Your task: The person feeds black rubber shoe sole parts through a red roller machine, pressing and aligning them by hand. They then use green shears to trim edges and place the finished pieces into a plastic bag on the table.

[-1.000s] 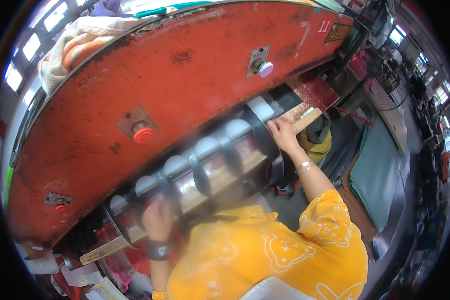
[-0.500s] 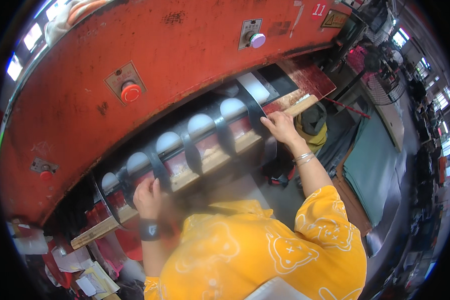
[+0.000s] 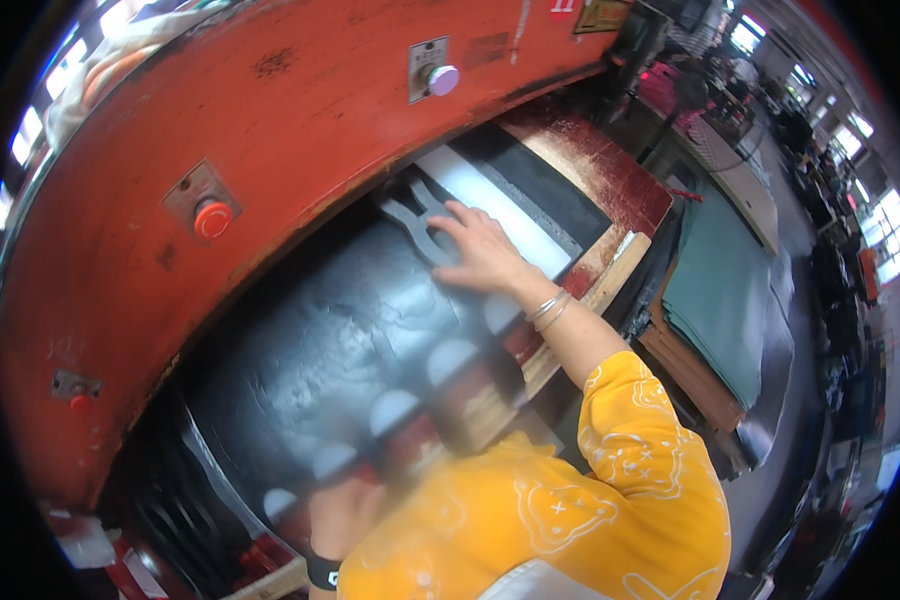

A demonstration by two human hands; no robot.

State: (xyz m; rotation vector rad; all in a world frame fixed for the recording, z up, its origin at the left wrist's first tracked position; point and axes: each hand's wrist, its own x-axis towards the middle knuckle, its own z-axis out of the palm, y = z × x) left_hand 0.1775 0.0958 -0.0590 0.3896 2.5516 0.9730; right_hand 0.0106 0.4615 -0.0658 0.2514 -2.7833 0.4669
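Currently positioning step: right hand [image 3: 480, 255] flat, fingers [image 3: 448, 222] spread, pressing forked cutting die [image 3: 417, 225] onto dark sheet [image 3: 320, 340] under red press head [image 3: 270, 130]. Die lies under fingertips. Left hand [image 3: 340, 515] blurred at sheet's near edge, grip unclear. Next likely: fine die alignment, hands clear.

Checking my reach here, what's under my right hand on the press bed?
The right hand lies flat on a grey forked cutting die resting on the dark sheet. The palm covers the die's near end, so its shape there stays hidden.
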